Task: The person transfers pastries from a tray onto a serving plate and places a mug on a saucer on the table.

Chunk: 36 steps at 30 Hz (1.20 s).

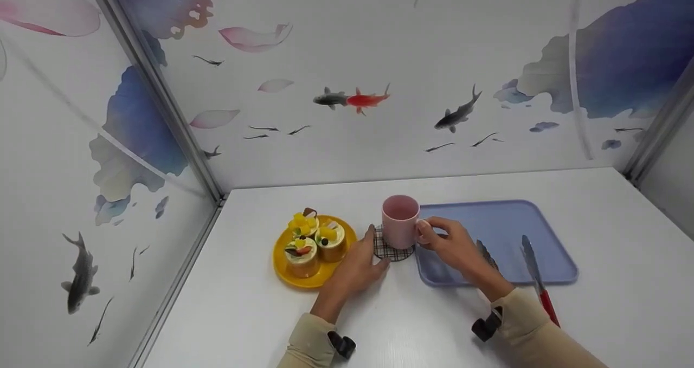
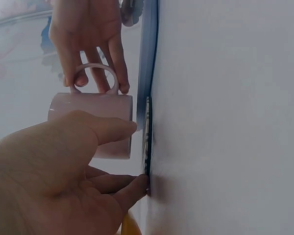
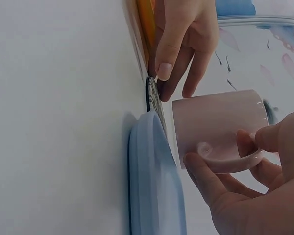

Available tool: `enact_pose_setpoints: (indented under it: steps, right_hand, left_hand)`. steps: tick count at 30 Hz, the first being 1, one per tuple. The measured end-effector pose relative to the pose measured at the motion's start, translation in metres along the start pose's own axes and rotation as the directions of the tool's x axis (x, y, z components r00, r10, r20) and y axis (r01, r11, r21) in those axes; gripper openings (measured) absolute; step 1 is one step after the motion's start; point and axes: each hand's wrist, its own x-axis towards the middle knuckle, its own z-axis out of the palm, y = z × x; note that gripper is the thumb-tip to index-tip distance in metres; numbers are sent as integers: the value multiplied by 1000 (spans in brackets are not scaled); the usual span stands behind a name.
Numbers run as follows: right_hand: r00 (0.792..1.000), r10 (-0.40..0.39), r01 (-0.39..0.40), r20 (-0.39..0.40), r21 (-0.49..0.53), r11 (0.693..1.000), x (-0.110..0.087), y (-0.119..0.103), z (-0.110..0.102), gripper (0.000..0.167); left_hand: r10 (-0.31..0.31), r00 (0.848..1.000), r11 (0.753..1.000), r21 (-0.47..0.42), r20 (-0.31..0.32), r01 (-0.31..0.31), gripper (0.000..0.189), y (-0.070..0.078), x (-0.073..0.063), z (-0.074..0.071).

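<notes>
A pink mug (image 1: 400, 224) hangs slightly tilted just above a round checked coaster (image 1: 393, 253); the wrist views show a gap between its base and the coaster. My right hand (image 1: 452, 246) grips the mug's handle (image 3: 235, 164) from the right, fingers through and around the loop. On the left of the coaster is my left hand (image 1: 355, 268), its thumb and fingers spread. Its fingertips (image 2: 139, 186) rest at the coaster's edge, while the thumb stays raised clear of it in the left wrist view.
Left of the hands, a yellow plate (image 1: 282, 268) carries 3 small fruit-topped cakes (image 1: 303, 259). To the right lies a blue tray (image 1: 488, 216), with red-handled tongs (image 1: 534, 265) across its front edge. Printed wall panels (image 1: 347, 156) border the white table (image 1: 238, 314).
</notes>
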Motion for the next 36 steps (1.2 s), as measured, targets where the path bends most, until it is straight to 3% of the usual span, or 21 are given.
enact_pose_setpoints:
  steps: [24,36]
  right_hand:
    - [999,35,-35,-8,-47,998,2,6,20,38]
    - [998,49,-47,36,-59,997,3,-1,10,42]
  left_hand:
    - [45,999,998,-31,-14,-46,99,1,-1,2]
    - [81,996,992,-94,-45,-85,100,-3,-4,-2]
